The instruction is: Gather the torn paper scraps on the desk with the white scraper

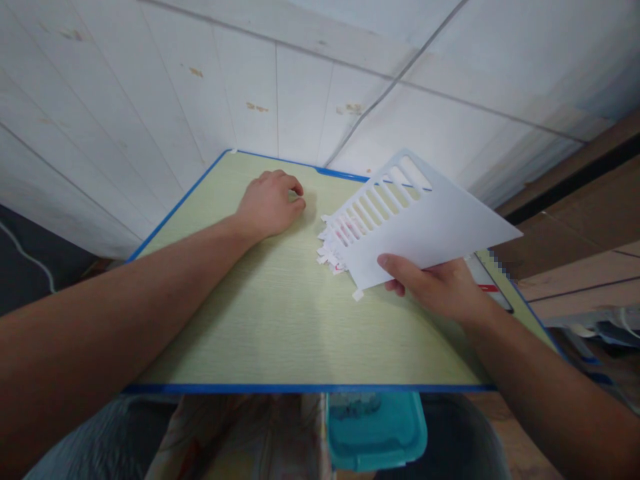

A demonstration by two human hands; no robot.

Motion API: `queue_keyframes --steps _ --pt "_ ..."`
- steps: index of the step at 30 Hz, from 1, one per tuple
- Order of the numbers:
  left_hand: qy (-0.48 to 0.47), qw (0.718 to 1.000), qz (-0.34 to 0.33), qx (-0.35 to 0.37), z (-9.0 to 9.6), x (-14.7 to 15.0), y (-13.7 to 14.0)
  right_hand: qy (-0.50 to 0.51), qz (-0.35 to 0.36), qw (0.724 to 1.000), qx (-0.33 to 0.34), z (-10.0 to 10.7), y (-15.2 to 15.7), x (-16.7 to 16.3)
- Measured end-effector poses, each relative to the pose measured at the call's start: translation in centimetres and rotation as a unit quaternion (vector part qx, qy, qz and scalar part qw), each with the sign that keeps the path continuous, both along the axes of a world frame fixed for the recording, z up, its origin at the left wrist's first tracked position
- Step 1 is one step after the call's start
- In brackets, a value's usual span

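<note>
My right hand (434,285) grips a white sheet of paper (425,233) near its lower edge, thumb on top and fingers underneath. A row of long rounded slots is cut along the sheet's left side, and it is held tilted above the table. Below its left edge lies a pile of small white paper pieces (330,257), some with red marks; the sheet covers part of it. One small scrap (358,295) hangs or lies by the sheet's lower corner. Left of the pile, my left hand (273,203) rests on the table, fingers loosely curled, thumb and index tips slightly apart.
The light green table (280,333) has a blue edge and stands against a white panelled wall (250,87). A grey cable (390,87) runs down the wall. Behind my right wrist lies a flat white item with a red stripe (487,288). A teal plastic container (377,433) sits below the front edge.
</note>
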State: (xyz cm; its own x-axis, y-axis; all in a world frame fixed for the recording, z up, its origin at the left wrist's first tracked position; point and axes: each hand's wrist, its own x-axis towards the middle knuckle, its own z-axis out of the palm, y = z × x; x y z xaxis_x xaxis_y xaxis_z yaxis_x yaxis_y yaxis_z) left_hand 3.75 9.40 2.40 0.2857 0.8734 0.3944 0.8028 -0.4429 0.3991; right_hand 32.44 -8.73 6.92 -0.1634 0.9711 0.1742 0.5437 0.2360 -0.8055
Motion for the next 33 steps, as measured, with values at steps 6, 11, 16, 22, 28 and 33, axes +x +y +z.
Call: queue_keyframes --steps 6,11,16,22,28,33 --pt "0.024 0.999 0.009 -0.025 1.0 0.4 -1.0 0.016 0.077 0.995 -0.056 0.8 -0.6 -0.4" --pt "0.023 0.999 0.009 -0.039 1.5 0.6 -1.5 0.030 0.155 0.978 -0.133 1.7 -1.4 -0.8" --pt "0.011 0.999 0.008 -0.049 1.3 0.5 -1.2 0.053 0.207 0.955 -0.207 1.9 -1.8 -0.6" --pt "0.015 0.999 0.007 -0.045 1.1 0.4 -0.8 0.063 0.237 0.937 -0.248 1.8 -2.2 -0.5" --pt "-0.001 0.999 0.006 -0.050 1.1 0.3 -0.5 0.064 0.237 0.941 -0.235 2.1 -2.5 -0.5" --pt "-0.004 0.999 0.016 -0.051 1.0 0.5 -0.7 0.067 0.260 0.933 -0.239 2.6 -2.4 -0.7"
